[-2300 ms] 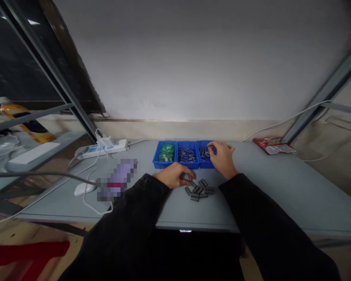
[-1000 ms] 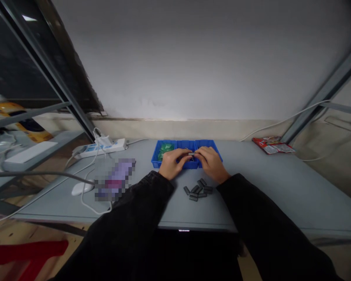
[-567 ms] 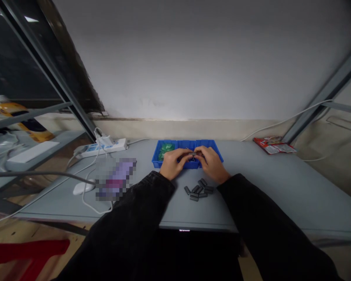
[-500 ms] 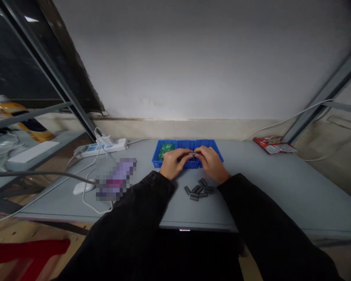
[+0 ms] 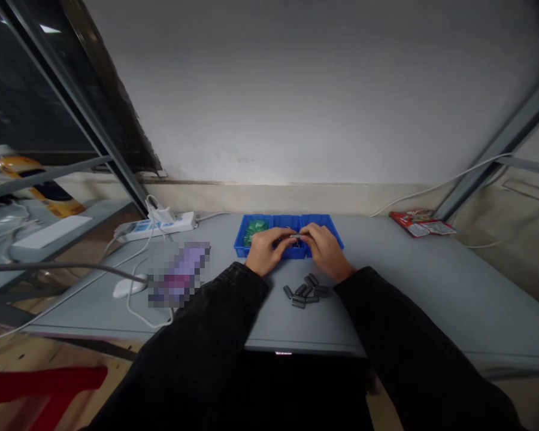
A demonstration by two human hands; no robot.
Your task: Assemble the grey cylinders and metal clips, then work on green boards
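Observation:
My left hand and my right hand meet over the middle blue bin, their fingertips pinched on opposite ends of a small grey piece. Its exact kind is too small to make out. Small green pieces fill the left blue bin. Behind my right hand stands the right blue bin, its inside partly covered. Small metal bits show in the middle bin, mostly hidden by my fingers. Several dark grey, short oblong pieces lie in a loose pile on the table, nearer to me.
At the left are a white power strip with cables, a blurred-out phone and a white rounded case. A red packet lies at the back right of the grey table. A bottle leans at far left.
Both hands stay nearly in place over the middle bin. The small piece between the fingertips looks slightly paler than before.

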